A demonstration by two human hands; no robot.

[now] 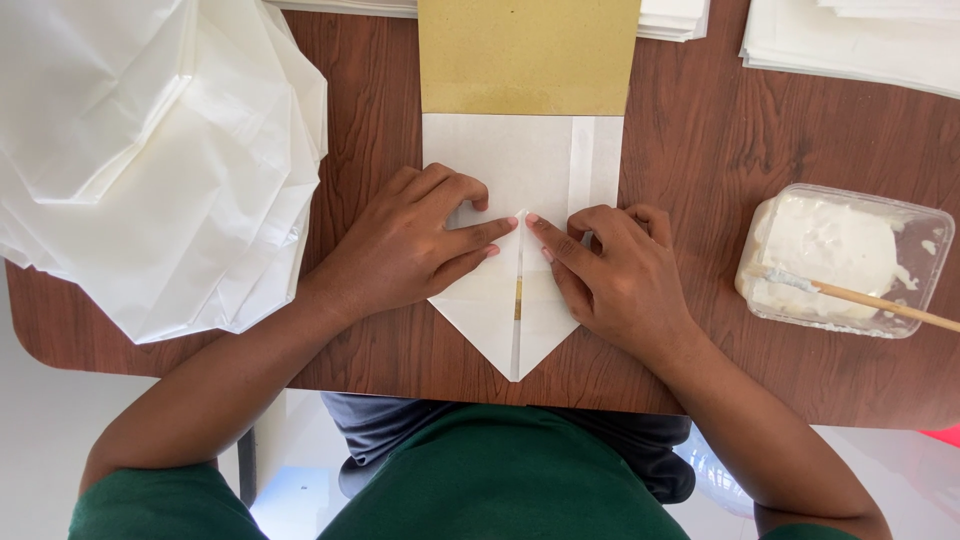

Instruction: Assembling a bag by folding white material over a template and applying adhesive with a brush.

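A white paper piece (pixel 520 160) lies on the brown wooden table (pixel 700 150), its near end folded into a point (pixel 515 350) toward me. My left hand (pixel 410 245) presses flat on the left flap, index finger reaching the centre seam. My right hand (pixel 610 275) presses on the right flap, its fingertips meeting the left ones at the middle. A gold-brown card (pixel 528 55) covers the paper's far end. Neither hand grips anything; both rest with fingers partly curled on the paper.
A large heap of white folded paper (pixel 150 150) fills the left side. A clear plastic tub of white paste (pixel 840 255) with a wooden stick (pixel 890 303) stands at the right. Stacks of white sheets (pixel 860 40) lie at the far right edge.
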